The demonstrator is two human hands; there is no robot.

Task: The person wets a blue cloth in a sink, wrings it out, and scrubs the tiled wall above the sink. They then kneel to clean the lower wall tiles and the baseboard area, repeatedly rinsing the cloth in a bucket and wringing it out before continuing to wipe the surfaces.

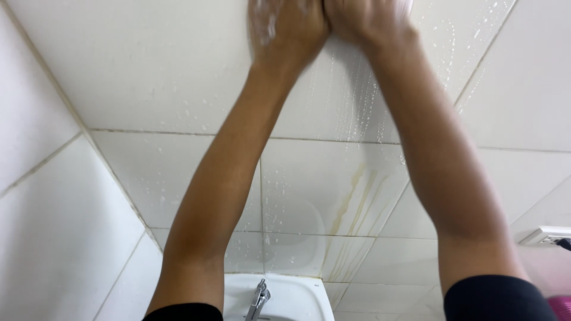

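Note:
Both my arms reach up against a white tiled wall (148,77). My left hand (285,27) and my right hand (369,21) press side by side on the upper tile at the top edge of the view, blurred and partly cut off. Soapy foam clings to my left hand. Water drops and foam streaks (351,101) run down the tile below the hands. Whether either hand holds a cloth or sponge is hidden.
A white sink (297,300) with a metal tap (259,297) sits at the bottom centre. Yellowish stain streaks (351,202) mark the tile above it. A white wall socket (544,236) is at the right edge, a pink object (560,308) below it.

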